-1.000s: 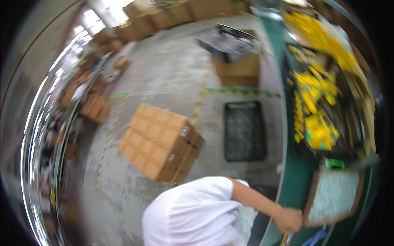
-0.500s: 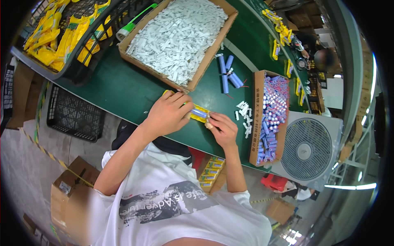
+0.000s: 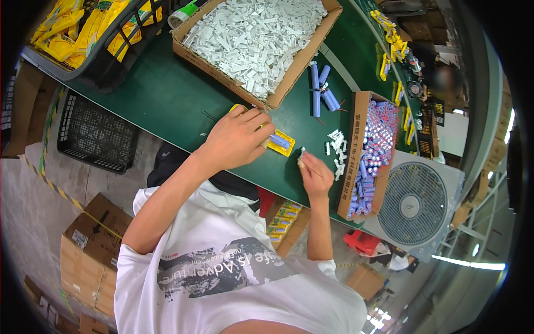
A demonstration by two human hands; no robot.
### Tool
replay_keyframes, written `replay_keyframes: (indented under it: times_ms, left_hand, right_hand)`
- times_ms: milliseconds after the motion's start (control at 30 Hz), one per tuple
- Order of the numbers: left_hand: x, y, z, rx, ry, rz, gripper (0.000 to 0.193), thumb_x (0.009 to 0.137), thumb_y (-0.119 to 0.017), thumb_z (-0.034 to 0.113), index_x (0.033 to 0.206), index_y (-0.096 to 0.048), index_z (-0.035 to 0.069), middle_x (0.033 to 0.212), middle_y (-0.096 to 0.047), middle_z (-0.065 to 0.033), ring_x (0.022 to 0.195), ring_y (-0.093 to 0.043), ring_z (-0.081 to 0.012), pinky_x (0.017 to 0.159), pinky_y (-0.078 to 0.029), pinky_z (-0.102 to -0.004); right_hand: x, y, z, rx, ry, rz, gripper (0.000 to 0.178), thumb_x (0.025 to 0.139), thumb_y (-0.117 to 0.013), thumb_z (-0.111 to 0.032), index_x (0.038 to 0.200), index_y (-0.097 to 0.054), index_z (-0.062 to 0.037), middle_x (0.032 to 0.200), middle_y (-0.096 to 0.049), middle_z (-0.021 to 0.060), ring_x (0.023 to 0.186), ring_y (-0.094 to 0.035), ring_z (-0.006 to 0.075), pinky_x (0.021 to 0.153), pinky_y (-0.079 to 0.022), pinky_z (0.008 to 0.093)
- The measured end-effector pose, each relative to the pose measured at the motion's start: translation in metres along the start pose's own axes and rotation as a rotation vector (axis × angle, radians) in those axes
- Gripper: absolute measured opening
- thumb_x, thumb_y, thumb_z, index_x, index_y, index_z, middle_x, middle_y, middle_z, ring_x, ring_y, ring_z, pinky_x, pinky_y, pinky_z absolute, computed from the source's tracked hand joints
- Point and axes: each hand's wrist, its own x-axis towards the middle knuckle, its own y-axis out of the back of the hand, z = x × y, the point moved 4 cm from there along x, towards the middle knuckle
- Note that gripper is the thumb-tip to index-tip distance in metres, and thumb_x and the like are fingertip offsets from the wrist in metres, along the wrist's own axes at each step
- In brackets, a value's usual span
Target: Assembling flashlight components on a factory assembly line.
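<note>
My left hand (image 3: pixel 238 136) is closed over a long yellow plastic casing (image 3: pixel 287 148) on the green table, covering its middle. One end of the casing sticks out past my fingers, and a blue cylindrical battery cell (image 3: pixel 279 141) lies in it. To the right, apart from the casing, my right hand (image 3: pixel 316 175) pinches a small white piece (image 3: pixel 302 150) between thumb and fingertips. Beyond that hand several small white plastic parts (image 3: pixel 337 146) lie loose on the table. A few blue cells with wires (image 3: pixel 317 100) rest farther back.
A cardboard box of white plastic parts (image 3: pixel 253 44) stands at the back. Right of my hands is a long box of blue cells (image 3: pixel 362 186), with a grey fan unit (image 3: pixel 410 206) beside it. A black basket (image 3: pixel 92 67) holds yellow pieces at far left.
My right hand has left the end of the casing and moved right, with a small white piece in its fingertips. The left hand stays on the casing. The whole view has shifted slightly.
</note>
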Motion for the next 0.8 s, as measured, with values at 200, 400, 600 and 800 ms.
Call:
replay_keyframes:
  times_ms: [200, 400, 600, 800]
  left_hand:
    - [0.001, 0.002, 0.001, -0.009, 0.001, -0.009, 0.021, 0.082, -0.076, 0.014, 0.098, -0.063, 0.01, 0.111, -0.067, -0.0041, 0.105, -0.065, -0.0258, 0.091, -0.048, -0.0407]
    - [0.001, 0.001, 0.001, 0.045, -0.007, -0.022, 0.025, 0.082, -0.076, 0.019, 0.102, -0.065, 0.009, 0.109, -0.069, -0.0045, 0.107, -0.066, -0.0235, 0.094, -0.049, -0.0393]
    - [0.001, 0.001, 0.001, 0.013, -0.002, 0.01, 0.022, 0.081, -0.076, 0.015, 0.099, -0.064, 0.009, 0.113, -0.068, -0.0047, 0.105, -0.065, -0.0253, 0.09, -0.048, -0.0397]
    - [0.0, 0.003, 0.0, 0.005, 0.0, -0.004, 0.024, 0.081, -0.076, 0.015, 0.101, -0.065, 0.009, 0.114, -0.068, -0.0048, 0.106, -0.065, -0.0251, 0.091, -0.048, -0.0391]
  right_hand:
    - [0.005, -0.005, -0.037, -0.019, 0.204, 0.095, 0.026, 0.076, -0.088, 0.004, 0.099, -0.077, 0.0029, 0.1, -0.079, 0.0129, 0.085, -0.079, 0.0262, 0.069, -0.065, 0.0321]
    - [0.033, -0.015, -0.028, -0.005, 0.194, 0.023, 0.023, 0.076, -0.085, 0.005, 0.099, -0.078, 0.004, 0.099, -0.079, 0.0142, 0.092, -0.079, 0.027, 0.079, -0.066, 0.0333]
    - [0.038, -0.015, -0.029, 0.029, 0.186, -0.034, 0.023, 0.075, -0.086, 0.002, 0.097, -0.078, 0.0007, 0.103, -0.08, 0.0118, 0.097, -0.078, 0.0281, 0.081, -0.065, 0.0364]
    - [0.061, -0.007, -0.033, -0.037, 0.052, -0.2, 0.023, 0.074, -0.088, -0.007, 0.095, -0.078, -0.0046, 0.11, -0.078, 0.0087, 0.107, -0.074, 0.03, 0.086, -0.061, 0.0397]
